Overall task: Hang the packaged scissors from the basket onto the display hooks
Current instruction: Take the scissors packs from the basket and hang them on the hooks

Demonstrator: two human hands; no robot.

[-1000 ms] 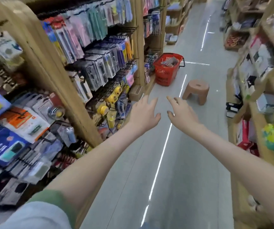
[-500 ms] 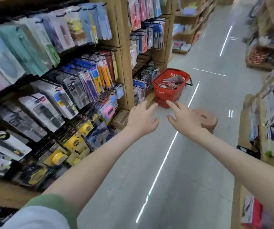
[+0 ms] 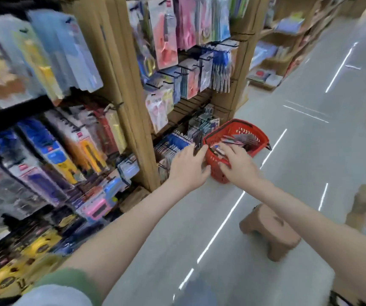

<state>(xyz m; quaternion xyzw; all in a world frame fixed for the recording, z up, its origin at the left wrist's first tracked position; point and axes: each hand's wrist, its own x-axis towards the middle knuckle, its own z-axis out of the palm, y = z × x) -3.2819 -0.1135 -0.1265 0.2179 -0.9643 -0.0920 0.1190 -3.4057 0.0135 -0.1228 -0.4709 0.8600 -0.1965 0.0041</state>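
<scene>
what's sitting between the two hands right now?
Head view: the near corner of the red basket lies between the left hand and the right hand, which reaches over its rim toward the packaged scissors.

Head-worn view, forward-down along shop aisle (image 3: 266, 195)

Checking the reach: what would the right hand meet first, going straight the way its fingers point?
Probably the packaged scissors lying in the red basket; the right hand looks over its near rim, though depth is unclear.
</scene>
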